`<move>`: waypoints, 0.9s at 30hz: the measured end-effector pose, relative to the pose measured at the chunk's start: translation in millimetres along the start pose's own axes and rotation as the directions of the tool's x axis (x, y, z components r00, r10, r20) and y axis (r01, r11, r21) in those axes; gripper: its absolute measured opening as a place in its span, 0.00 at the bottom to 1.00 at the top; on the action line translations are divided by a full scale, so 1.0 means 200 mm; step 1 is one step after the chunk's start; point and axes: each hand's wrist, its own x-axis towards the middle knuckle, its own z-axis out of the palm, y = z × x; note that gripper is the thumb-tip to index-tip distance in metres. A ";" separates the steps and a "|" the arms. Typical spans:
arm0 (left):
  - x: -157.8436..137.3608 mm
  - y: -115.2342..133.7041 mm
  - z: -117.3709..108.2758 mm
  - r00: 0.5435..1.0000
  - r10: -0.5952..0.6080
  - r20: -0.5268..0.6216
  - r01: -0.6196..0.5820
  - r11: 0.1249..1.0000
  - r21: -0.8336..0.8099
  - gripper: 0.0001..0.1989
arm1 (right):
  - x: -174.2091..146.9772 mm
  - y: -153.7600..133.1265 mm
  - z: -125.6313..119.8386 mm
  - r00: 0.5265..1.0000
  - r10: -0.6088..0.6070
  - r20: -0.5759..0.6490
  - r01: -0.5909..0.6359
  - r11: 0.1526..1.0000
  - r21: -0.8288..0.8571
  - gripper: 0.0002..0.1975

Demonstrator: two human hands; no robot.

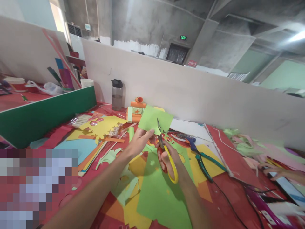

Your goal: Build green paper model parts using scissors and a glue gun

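My left hand (141, 140) pinches the lower edge of a light green sheet of paper (154, 116), held up above the table. In my right hand (170, 156) is a pair of scissors (173, 168) with yellow and red handles. Their blades (159, 127) are parted at the paper's lower edge, one blade showing in front of the sheet. Below both hands lies a larger green sheet (159, 190), over yellow and orange paper. Behind the held sheet stands an orange and pale green paper model (136, 109) with a star on its front.
A water bottle (117, 95) stands against the white partition (178, 86). To the right lie a blue glue gun (192, 143) and green-handled pliers (205, 165). Yellow cut-out paper (102, 125) and blue paper (73, 151) cover the left. Another person's hand (274, 170) is at the far right.
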 end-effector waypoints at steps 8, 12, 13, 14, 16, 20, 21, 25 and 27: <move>0.00 0.03 -0.02 0.999 -0.016 0.042 0.015 0.999 0.034 0.22 | 0.00 -0.01 -0.01 0.999 0.029 -0.032 -0.030 0.999 -0.028 0.30; 0.00 0.03 -0.02 0.998 -0.017 0.055 0.016 1.000 0.016 0.21 | 0.00 0.01 -0.01 0.997 0.058 -0.057 -0.060 0.997 -0.041 0.29; 0.00 0.03 -0.02 0.998 -0.016 0.057 0.016 1.000 0.007 0.21 | 0.00 0.01 -0.02 0.996 0.061 -0.066 -0.064 0.997 -0.036 0.30; 0.01 0.04 -0.03 0.998 -0.017 0.056 0.017 1.000 0.001 0.21 | 0.00 0.02 -0.02 0.995 0.063 -0.073 -0.066 0.997 -0.029 0.30; 0.01 0.04 -0.03 0.999 -0.024 0.048 0.024 1.000 -0.003 0.20 | 0.01 0.03 -0.02 0.995 0.071 -0.075 -0.073 0.997 -0.019 0.31; 0.00 0.04 -0.03 0.999 -0.017 0.043 0.017 1.000 -0.001 0.21 | 0.01 0.04 -0.02 0.994 0.085 -0.073 -0.086 0.996 -0.010 0.30; 0.00 0.04 -0.03 0.998 -0.009 0.055 0.009 1.000 0.007 0.21 | 0.02 0.04 -0.02 0.994 0.080 -0.080 -0.081 0.997 -0.008 0.29; -0.01 0.04 0.00 0.998 0.010 0.064 -0.009 1.000 -0.013 0.17 | 0.02 0.05 -0.02 0.992 0.055 -0.113 -0.056 0.998 -0.007 0.28; -0.01 0.04 0.01 0.999 0.035 0.025 -0.033 0.996 -0.080 0.14 | 0.02 0.04 -0.02 0.992 0.059 -0.114 -0.060 0.998 -0.010 0.29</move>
